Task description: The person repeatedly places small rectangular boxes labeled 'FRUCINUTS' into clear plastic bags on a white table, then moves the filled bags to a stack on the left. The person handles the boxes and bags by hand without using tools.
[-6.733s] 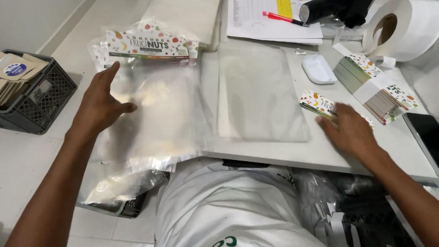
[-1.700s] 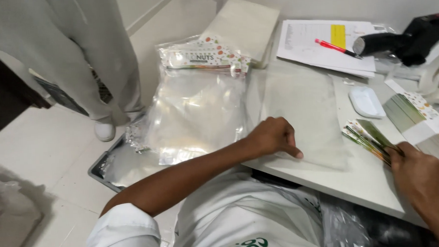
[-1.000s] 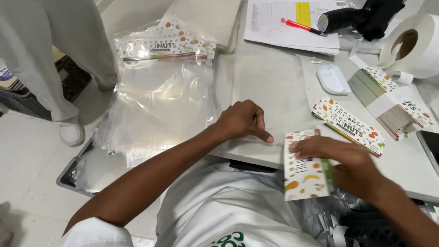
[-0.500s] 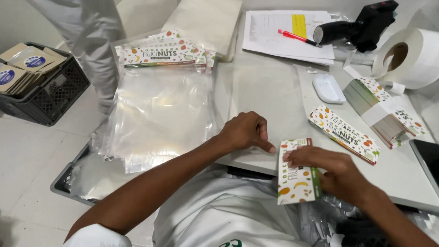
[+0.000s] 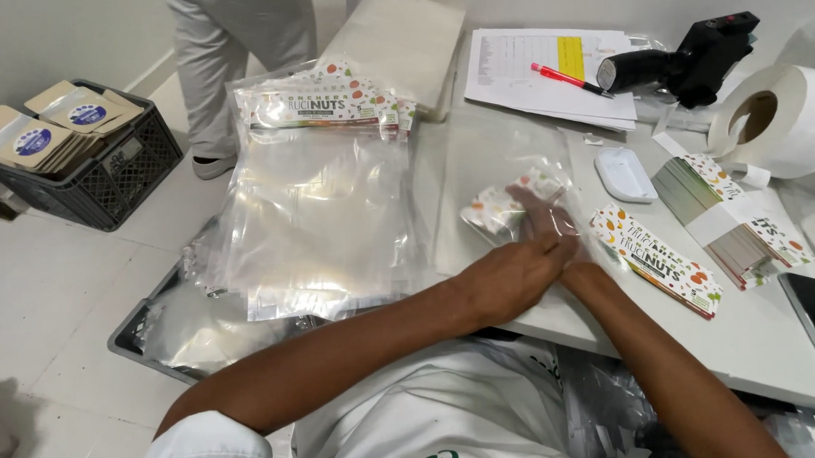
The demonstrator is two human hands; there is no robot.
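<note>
Right hand (image 5: 540,216) slides the printed card (image 5: 496,209) inside the clear bag (image 5: 496,161), fingers flat; left hand (image 5: 510,275), loosely curled, pins bag's mouth.

One crate (image 5: 103,183), one label roll (image 5: 788,121), one pen (image 5: 570,79), two hands (image 5: 510,275).

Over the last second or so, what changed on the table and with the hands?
The right hand carried the printed card from the table edge forward into the clear bag; it is now inside the bag. The left hand stayed pressing on the bag's near end. The stack of clear bags, the card stacks and the label roll did not move.
</note>
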